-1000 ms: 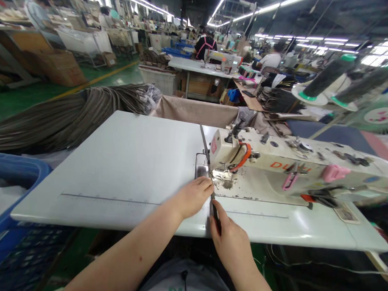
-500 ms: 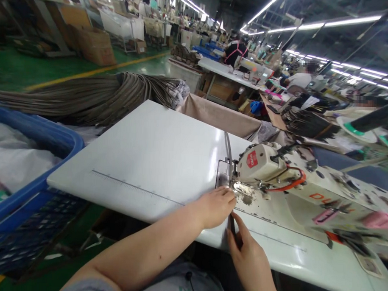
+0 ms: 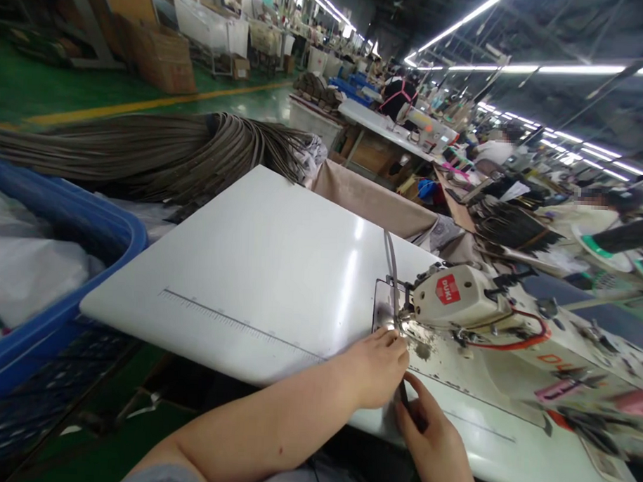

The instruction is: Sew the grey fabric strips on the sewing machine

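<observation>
A narrow grey-brown fabric strip (image 3: 391, 257) runs under the needle area of a white sewing machine (image 3: 472, 302) and out across the tabletop behind it. Just in front of the presser foot, my left hand (image 3: 381, 364) lies over the strip with its fingers bent and close together, holding it down. My right hand (image 3: 437, 435), at the table's front edge, pinches the near, darker part of the strip between thumb and fingers. The strip under my left palm is hidden.
The white sewing table (image 3: 268, 253) carries a printed ruler line. At left stands a blue plastic basket (image 3: 115, 241) with white bags. A large bundle of strips (image 3: 187, 148) lies beyond it. A fabric-lined bin (image 3: 376, 194) adjoins the far edge. Co-workers sit farther back.
The view has shifted, so table, machine and hands appear slightly farther right and lower. Both hands keep the same hold on the strip beside the machine.
</observation>
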A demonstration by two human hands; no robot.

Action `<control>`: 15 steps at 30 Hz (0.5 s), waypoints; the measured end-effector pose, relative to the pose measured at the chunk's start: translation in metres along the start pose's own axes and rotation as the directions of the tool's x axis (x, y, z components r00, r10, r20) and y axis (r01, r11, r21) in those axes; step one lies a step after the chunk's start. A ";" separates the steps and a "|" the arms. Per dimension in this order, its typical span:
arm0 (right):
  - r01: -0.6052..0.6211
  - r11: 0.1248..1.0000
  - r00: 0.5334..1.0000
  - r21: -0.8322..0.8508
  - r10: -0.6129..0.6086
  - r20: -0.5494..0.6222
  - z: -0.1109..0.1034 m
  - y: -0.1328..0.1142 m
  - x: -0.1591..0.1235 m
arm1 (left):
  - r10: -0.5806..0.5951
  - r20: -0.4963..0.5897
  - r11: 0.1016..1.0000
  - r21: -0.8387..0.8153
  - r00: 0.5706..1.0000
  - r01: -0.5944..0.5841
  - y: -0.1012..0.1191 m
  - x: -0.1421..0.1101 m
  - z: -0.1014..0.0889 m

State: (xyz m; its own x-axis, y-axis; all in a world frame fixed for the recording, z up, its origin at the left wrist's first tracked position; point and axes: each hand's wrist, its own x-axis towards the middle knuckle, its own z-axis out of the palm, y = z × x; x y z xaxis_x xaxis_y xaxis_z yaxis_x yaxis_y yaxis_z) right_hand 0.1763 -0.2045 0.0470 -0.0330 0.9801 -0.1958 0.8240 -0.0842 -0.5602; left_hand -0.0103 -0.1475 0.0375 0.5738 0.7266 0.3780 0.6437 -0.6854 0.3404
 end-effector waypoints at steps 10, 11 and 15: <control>-0.180 0.816 0.984 0.549 0.143 0.111 -0.003 -0.018 -0.013 | 0.015 -0.015 1.000 -0.009 1.000 -0.015 -0.001 0.000 0.002; -0.177 0.800 0.983 0.573 0.119 0.139 -0.004 -0.020 -0.015 | 0.016 -0.020 1.000 -0.006 1.000 -0.016 -0.001 0.002 0.002; -0.120 0.768 0.986 0.629 0.017 0.168 -0.011 -0.019 -0.021 | 0.017 -0.018 0.999 0.033 1.000 -0.016 -0.002 0.008 0.003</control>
State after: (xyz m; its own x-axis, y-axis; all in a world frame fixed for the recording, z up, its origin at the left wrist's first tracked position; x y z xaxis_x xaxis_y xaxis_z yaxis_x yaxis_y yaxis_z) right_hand 0.1674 -0.2219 0.0711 -0.1136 0.9344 -0.3377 0.2815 -0.2957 -0.9129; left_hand -0.0057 -0.1402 0.0376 0.5751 0.7139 0.3995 0.6504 -0.6952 0.3060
